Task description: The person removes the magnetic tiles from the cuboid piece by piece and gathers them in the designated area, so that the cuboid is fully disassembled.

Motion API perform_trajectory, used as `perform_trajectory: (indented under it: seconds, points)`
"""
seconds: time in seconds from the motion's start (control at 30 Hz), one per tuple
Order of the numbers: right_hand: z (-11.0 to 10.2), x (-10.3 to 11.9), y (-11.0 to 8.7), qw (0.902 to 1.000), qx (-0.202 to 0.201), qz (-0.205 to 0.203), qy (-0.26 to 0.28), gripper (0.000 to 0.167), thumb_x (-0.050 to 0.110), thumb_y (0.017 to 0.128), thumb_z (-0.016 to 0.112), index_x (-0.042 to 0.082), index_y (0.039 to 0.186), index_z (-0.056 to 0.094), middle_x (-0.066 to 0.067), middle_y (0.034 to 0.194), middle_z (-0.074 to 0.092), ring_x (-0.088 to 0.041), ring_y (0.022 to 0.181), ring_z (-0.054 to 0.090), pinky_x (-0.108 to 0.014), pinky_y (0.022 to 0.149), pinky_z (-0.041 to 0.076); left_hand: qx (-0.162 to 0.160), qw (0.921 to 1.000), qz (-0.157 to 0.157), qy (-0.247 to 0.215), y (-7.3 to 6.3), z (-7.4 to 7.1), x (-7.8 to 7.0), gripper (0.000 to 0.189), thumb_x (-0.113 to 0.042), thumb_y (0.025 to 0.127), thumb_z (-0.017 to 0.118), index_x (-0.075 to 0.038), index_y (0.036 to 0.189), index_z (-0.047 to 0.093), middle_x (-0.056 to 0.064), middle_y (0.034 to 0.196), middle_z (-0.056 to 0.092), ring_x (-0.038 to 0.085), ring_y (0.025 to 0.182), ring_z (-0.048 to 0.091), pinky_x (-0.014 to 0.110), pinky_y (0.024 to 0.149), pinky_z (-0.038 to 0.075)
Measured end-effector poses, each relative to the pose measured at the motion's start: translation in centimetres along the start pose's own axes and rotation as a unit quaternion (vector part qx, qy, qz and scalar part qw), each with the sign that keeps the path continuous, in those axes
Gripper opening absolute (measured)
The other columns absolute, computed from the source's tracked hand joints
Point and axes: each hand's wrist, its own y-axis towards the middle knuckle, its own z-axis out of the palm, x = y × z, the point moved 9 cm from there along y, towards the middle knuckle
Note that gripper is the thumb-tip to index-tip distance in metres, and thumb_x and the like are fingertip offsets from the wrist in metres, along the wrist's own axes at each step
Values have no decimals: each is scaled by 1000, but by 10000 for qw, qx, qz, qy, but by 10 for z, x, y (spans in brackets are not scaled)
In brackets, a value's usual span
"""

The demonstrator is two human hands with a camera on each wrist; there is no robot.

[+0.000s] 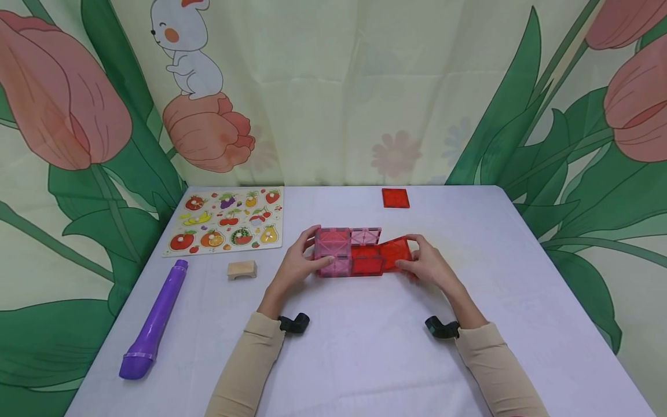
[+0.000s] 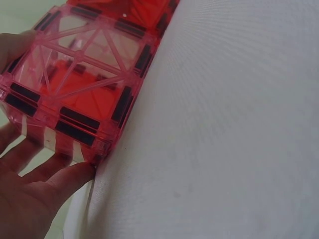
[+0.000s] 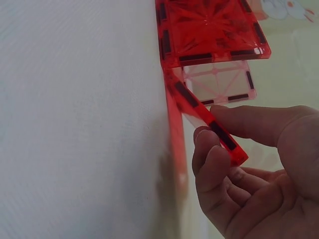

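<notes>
Pink and red see-through magnetic tiles are joined into a boxy block on the table in front of me. My left hand (image 1: 298,262) holds the pink magnetic tile box (image 1: 333,238) at its left end, thumb in front and fingers along the side. To its right are a red part (image 1: 366,265) and an upright light pink tile (image 1: 366,236) behind it. Between thumb and fingers, my right hand (image 1: 429,262) pinches a red magnetic tile (image 3: 205,115). That tile slants, its inner edge right at the red part's right end.
A separate red tile (image 1: 395,198) lies at the table's back edge. On the left are a fruit puzzle board (image 1: 276,223), a small wooden arch block (image 1: 242,270) and a purple toy microphone (image 1: 158,315). A printed curtain (image 1: 318,116) hangs behind the white table (image 1: 375,359).
</notes>
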Motion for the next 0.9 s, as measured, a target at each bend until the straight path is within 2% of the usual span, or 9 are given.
perform_trajectory:
  seconds: [0.3, 0.47, 0.63, 0.83, 0.9]
  points:
    - [-4, -1, 2, 9996, -161, -184, 117, 75, 21, 95, 68, 14, 157, 26, -13, 89, 65, -21, 65, 60, -28, 62, 56, -10, 10000, -15, -4, -1, 0, 1, 90, -38, 80, 84, -26, 155, 36, 1, 154, 44, 30, 145, 41, 51, 112, 45]
    - [-7, -3, 3, 9992, -270, -230, 175, 73, 21, 97, 66, 14, 157, 26, -17, 98, 66, -21, 68, 61, -28, 65, 57, -5, 10000, -39, 8, -1, 1, 1, 90, -39, 80, 84, -25, 155, 36, 1, 154, 44, 31, 145, 41, 52, 112, 45]
    - [-17, -7, 6, 9982, -524, -189, 232, 74, 23, 97, 66, 14, 158, 24, -20, 106, 66, -22, 73, 64, -27, 69, 58, 6, 10000, -49, 23, -1, 1, 2, 89, -40, 80, 83, -28, 154, 36, 0, 154, 43, 30, 145, 41, 52, 112, 45]
    - [-32, -12, 14, 9957, -856, -212, 283, 77, 25, 97, 66, 13, 159, 22, -18, 102, 68, -22, 75, 65, -25, 71, 58, -3, 10000, -61, 39, -1, 0, 2, 86, -40, 79, 84, -35, 152, 37, -1, 155, 43, 29, 145, 41, 51, 112, 45]
    - [-36, -15, 17, 9949, -932, -204, 320, 77, 26, 97, 66, 12, 159, 21, -19, 103, 68, -22, 75, 65, -24, 70, 58, -9, 10000, -65, 36, -1, 0, 2, 87, -40, 79, 84, -34, 152, 37, -1, 155, 43, 29, 145, 41, 51, 112, 45]
